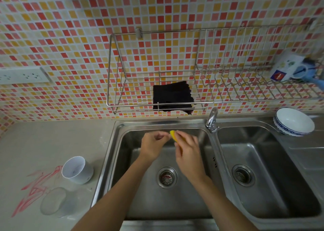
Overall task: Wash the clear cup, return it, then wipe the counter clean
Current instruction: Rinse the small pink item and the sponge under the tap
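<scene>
Over steel sink (122, 139), hands (172, 144) pinch soft yellow sponge (173, 135).

Right hand (188, 153) covers most of the yellow sponge (173, 135). Blue item (315, 76) on the wire rack (245, 97) runs off-frame, blurred.

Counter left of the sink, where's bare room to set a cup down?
Free: the counter behind the white cup, up to the tiled wall. Crowded: the front, where the clear cup lies beside the white cup over red scribbles.
</scene>
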`<state>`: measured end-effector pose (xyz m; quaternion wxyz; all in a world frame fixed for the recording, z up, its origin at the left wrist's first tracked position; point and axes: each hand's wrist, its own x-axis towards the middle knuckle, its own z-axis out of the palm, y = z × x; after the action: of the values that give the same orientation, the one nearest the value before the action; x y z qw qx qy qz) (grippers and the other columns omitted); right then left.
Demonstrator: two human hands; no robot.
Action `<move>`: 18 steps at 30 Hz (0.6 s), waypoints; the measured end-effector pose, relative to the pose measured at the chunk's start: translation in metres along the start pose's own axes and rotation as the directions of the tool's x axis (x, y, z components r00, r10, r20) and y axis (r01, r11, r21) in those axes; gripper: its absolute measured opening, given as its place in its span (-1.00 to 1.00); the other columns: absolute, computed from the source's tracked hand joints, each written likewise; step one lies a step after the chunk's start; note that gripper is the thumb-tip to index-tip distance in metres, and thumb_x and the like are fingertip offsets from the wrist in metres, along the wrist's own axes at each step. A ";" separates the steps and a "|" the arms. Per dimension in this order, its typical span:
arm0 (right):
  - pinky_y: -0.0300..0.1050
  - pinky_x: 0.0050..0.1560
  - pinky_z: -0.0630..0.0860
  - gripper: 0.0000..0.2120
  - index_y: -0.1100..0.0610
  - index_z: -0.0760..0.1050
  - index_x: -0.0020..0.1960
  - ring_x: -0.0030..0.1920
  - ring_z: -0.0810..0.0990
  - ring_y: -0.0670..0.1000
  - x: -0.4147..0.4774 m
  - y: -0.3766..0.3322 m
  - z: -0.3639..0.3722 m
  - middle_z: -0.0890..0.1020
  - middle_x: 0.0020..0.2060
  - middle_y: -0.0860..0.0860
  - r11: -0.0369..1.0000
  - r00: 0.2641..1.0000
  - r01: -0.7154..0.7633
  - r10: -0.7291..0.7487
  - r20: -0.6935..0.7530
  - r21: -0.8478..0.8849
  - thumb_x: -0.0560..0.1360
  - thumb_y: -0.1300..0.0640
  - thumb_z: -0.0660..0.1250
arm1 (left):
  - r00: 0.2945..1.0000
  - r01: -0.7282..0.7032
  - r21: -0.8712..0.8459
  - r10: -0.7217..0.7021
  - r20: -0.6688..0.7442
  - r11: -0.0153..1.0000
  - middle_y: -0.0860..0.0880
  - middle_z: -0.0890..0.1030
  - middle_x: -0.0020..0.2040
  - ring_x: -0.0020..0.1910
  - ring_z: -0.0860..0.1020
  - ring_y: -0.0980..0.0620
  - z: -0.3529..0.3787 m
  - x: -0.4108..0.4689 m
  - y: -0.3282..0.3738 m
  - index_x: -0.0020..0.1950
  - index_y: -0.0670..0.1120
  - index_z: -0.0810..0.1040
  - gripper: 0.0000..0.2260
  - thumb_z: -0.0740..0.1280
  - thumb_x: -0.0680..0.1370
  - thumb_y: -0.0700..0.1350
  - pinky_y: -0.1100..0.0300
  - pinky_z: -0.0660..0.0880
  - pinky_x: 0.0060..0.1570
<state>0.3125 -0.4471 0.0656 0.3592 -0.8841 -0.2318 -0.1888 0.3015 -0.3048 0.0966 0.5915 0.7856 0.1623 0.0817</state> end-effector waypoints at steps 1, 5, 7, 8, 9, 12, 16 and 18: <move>-0.38 0.22 0.24 -0.56 0.13 0.51 0.33 0.14 0.43 0.01 -0.003 0.000 0.000 0.56 0.20 -0.01 1.000 1.000 0.029 -0.029 0.001 -0.003 0.47 0.32 0.38 | 1.000 0.018 -0.031 -0.018 0.004 0.999 -0.03 0.72 -0.14 -0.10 0.68 0.05 0.001 0.001 -0.001 -0.05 -0.15 0.71 -0.92 0.45 0.49 -0.20 0.27 0.57 0.00; -0.25 0.16 0.42 -0.56 0.11 0.51 0.33 0.13 0.37 -0.10 -0.003 0.021 -0.002 0.57 0.18 0.02 0.973 0.964 -0.213 0.224 -0.145 0.085 0.48 0.32 0.39 | 0.998 0.061 -0.053 -0.061 -0.001 0.997 -0.01 0.70 -0.19 -0.24 0.61 0.27 0.012 0.001 -0.003 -0.05 -0.18 0.71 -0.92 0.43 0.50 -0.24 0.50 0.47 -0.19; -0.22 0.18 0.43 -0.57 0.13 0.51 0.33 0.15 0.40 -0.06 -0.010 0.019 0.001 0.56 0.20 0.02 0.985 0.977 -0.157 0.165 -0.132 0.071 0.48 0.32 0.38 | 0.998 0.068 -0.053 -0.067 0.020 0.996 -0.02 0.70 -0.17 -0.25 0.60 0.31 0.017 0.003 -0.003 -0.06 -0.19 0.71 -0.92 0.43 0.50 -0.25 0.50 0.48 -0.19; -0.26 0.21 0.39 -0.57 0.15 0.50 0.33 0.15 0.42 -0.03 -0.015 0.017 0.002 0.56 0.22 0.02 0.993 0.989 -0.101 0.106 -0.101 0.059 0.48 0.32 0.38 | 0.997 0.073 -0.045 -0.072 0.031 0.996 -0.02 0.71 -0.16 -0.23 0.61 0.28 0.019 0.004 -0.003 -0.06 -0.18 0.71 -0.93 0.43 0.50 -0.25 0.48 0.49 -0.16; -0.30 0.22 0.36 -0.57 0.16 0.51 0.33 0.15 0.43 -0.02 -0.018 0.019 0.004 0.56 0.22 0.02 0.996 0.995 -0.067 0.071 -0.074 0.054 0.48 0.33 0.38 | 0.996 0.076 -0.030 -0.075 0.038 0.997 -0.02 0.71 -0.16 -0.22 0.62 0.26 0.021 0.006 -0.004 -0.08 -0.15 0.71 -0.93 0.43 0.50 -0.24 0.44 0.51 -0.13; -0.25 0.21 0.42 -0.57 0.11 0.53 0.31 0.12 0.48 -0.01 -0.019 0.049 0.003 0.58 0.17 0.00 0.975 0.973 -0.212 0.216 -0.078 0.064 0.46 0.35 0.37 | 0.995 0.083 0.070 -0.086 0.045 0.994 0.06 0.70 -0.20 -0.25 0.60 0.28 0.026 0.011 -0.012 -0.14 -0.02 0.69 -0.91 0.44 0.49 -0.20 0.40 0.50 -0.12; 0.07 0.13 0.53 -0.63 0.13 0.54 0.24 0.08 0.56 0.13 0.001 0.117 -0.007 0.60 0.10 0.08 0.842 0.838 -0.532 0.539 -0.083 0.089 0.45 0.33 0.34 | 0.991 0.001 0.201 -0.028 0.132 0.980 0.15 0.67 -0.23 -0.27 0.59 0.36 0.037 0.016 -0.011 -0.15 0.03 0.67 -0.91 0.46 0.48 -0.17 0.48 0.46 -0.16; 0.08 0.11 0.53 -0.70 0.15 0.52 0.17 0.07 0.56 0.18 0.016 0.141 -0.013 0.60 0.06 0.11 0.810 0.807 -0.585 0.587 -0.070 0.052 0.45 0.31 0.35 | 0.986 -0.028 0.234 -0.011 0.166 0.972 0.15 0.65 -0.24 -0.30 0.56 0.41 0.048 0.020 -0.005 -0.11 -0.03 0.68 -0.95 0.47 0.47 -0.18 0.55 0.44 -0.19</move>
<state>0.4003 -0.5418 0.0053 0.4216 -0.8988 0.0644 -0.1018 0.3348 -0.3396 0.0772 0.5051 0.8550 0.1176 -0.0013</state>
